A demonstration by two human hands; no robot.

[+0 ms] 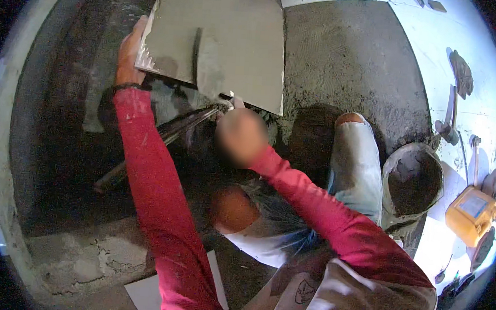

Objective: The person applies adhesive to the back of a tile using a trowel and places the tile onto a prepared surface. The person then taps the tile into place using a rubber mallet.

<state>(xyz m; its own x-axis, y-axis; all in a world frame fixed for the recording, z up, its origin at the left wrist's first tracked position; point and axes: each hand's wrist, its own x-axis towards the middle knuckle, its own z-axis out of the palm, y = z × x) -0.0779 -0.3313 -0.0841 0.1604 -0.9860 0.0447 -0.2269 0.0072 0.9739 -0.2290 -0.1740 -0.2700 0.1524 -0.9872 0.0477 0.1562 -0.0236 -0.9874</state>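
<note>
A large beige-grey tile (pixel 237 46) fills the upper middle, with pale, rough material along its left edge and a smeared band down its middle. My left hand (pixel 131 51) grips that tile's left side near the lower corner. My right hand (pixel 240 134) is at the tile's bottom edge, mostly blurred; a finger reaches up to the edge and the others are unclear. Below the tile, a long narrow bar (pixel 163 144) lies diagonally over the dark floor, its upper end by my right hand.
Rough grey mortar (pixel 345 53) borders the tile on the right. A mortar-coated bucket (pixel 411 185) stands beside my right knee. Along the white right-hand surface are a yellow jug (pixel 468 215), hand tools (pixel 449 119) and a dirty cloth (pixel 462 70). A white sheet (pixel 140 296) lies at bottom left.
</note>
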